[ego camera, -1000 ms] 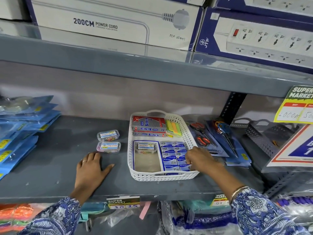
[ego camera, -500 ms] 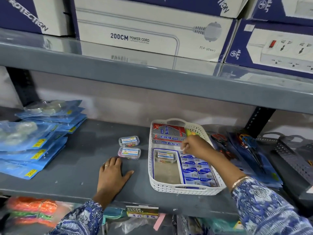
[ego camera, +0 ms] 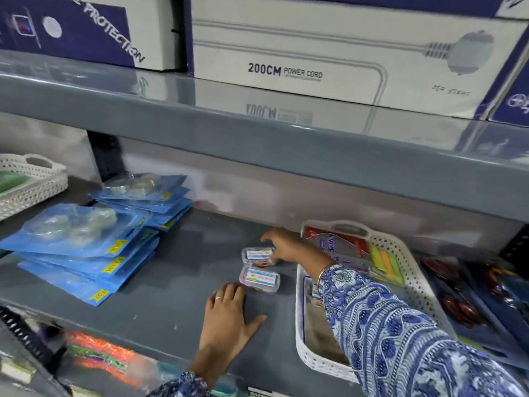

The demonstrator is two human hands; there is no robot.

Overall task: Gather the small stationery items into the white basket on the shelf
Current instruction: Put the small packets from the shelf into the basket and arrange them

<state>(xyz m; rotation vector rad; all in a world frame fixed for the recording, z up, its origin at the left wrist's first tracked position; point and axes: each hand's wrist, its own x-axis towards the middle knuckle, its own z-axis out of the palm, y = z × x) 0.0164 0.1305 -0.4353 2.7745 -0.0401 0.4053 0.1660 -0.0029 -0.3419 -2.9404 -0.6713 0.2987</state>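
Two small clear plastic boxes with white labels lie on the grey shelf left of the white basket (ego camera: 406, 270). My right hand (ego camera: 283, 245) reaches across the basket's left rim and its fingers close around the far box (ego camera: 256, 255), which rests on the shelf. The near box (ego camera: 260, 279) lies untouched just beyond my left hand (ego camera: 229, 319), which presses flat on the shelf with fingers spread. Inside the basket are red and grey staple boxes (ego camera: 340, 247) and coloured sticky notes (ego camera: 385, 263); my sleeve hides the basket's middle.
Stacks of blue packets (ego camera: 86, 253) lie on the shelf's left half. Another white basket (ego camera: 31, 181) stands at the far left. Scissors in packs (ego camera: 463, 308) lie right of the basket. The upper shelf (ego camera: 257, 121) with power cord boxes hangs low overhead.
My right hand left the basket's inside and moved left over its rim onto the far clear box. The view has swung left. My left hand stayed flat on the shelf.
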